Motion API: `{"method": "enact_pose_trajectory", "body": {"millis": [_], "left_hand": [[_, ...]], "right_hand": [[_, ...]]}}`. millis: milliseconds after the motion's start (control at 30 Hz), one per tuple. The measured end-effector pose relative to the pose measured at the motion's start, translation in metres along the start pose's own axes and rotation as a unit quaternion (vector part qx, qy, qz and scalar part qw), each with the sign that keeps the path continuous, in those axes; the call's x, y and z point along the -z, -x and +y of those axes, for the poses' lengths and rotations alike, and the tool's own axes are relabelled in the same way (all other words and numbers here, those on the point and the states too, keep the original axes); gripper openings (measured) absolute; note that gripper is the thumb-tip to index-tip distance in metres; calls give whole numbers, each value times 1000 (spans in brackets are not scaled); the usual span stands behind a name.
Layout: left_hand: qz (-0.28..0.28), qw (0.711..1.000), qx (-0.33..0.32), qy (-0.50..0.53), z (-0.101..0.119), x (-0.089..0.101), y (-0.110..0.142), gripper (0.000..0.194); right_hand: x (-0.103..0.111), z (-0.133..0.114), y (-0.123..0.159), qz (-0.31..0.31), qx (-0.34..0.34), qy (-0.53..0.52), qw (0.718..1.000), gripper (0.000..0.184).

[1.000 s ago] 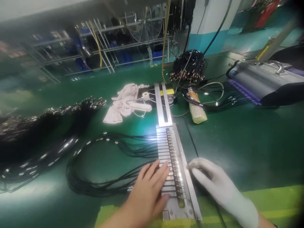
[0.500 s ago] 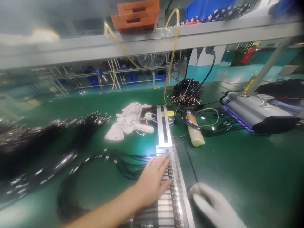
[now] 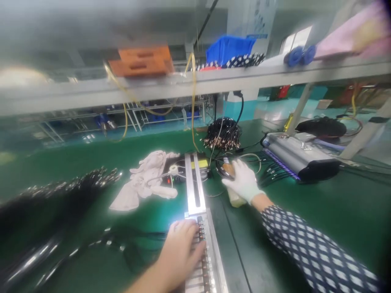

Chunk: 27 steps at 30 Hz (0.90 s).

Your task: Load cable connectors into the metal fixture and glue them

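My bare left hand [image 3: 180, 250] lies flat with fingers spread on a long metal fixture [image 3: 195, 191], pressing on the row of black cables [image 3: 143, 238] clamped in it. My right hand [image 3: 243, 180], in a white glove, has reached far forward and rests on a pale yellowish bottle [image 3: 233, 195] lying on the green bench. Its fingers curl over the bottle's top end. The sleeve on that arm is dark with white checks.
A crumpled white cloth [image 3: 143, 181] and a white pen-like tool [image 3: 161, 191] lie left of the fixture. Black cable bundles [image 3: 51, 195] sit at left and behind [image 3: 222, 134]. A grey machine [image 3: 301, 156] stands at right. A shelf [image 3: 195, 83] runs overhead.
My right hand left the fixture's side and reached forward onto the bottle. The view tilted up, showing the shelf. My left hand stayed on the fixture.
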<state>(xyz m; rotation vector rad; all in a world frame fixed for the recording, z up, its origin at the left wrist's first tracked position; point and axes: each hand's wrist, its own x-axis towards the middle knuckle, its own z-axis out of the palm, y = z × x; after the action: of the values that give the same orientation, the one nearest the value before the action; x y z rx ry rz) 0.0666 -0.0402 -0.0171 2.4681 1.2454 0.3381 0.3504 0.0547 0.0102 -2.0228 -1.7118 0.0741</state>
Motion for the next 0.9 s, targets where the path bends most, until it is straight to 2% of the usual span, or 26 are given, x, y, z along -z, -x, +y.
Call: {"method": "enact_pose_trajectory", "body": {"millis": [67,133,167,233,367,433,500,600,667,767,800,867,900], "left_hand": [[4,999,24,35,14,12,-20,31],[15,998,29,57,27,14,-45,26],[20,997,31,71,34,11,-60,26],[26,992,49,111,48,0,-92,39],[16,977,117,179,79,-28,-151,59],[13,968,145,205,88,-36,-168,67],[9,959,165,231,88,-35,-173,71],[16,949,175,260,70,-25,-154,72],[20,947,171,271,51,-14,-123,71],[36,949,155,271,26,1,-65,68],[50,956,131,258,20,6,-46,62],[116,980,3,162,15,16,-17,48],[137,981,-31,133,15,20,-7,41]], "right_hand": [[-1,-4,-20,-19,-10,31,999,69],[1,-7,-27,-50,-8,50,997,56],[3,-8,-27,-63,-1,57,996,51],[7,-8,-25,-76,26,65,995,42],[12,-5,-17,-56,80,50,994,31],[16,3,-15,-32,90,25,995,29],[23,16,-14,-2,92,-12,996,29],[39,44,-14,53,82,-84,992,29],[50,66,-16,95,58,-133,985,29],[61,95,-24,158,17,-202,966,31],[62,102,-26,175,7,-222,959,33],[61,109,-31,193,-1,-254,948,35],[59,109,-32,195,-1,-267,944,35]]}}
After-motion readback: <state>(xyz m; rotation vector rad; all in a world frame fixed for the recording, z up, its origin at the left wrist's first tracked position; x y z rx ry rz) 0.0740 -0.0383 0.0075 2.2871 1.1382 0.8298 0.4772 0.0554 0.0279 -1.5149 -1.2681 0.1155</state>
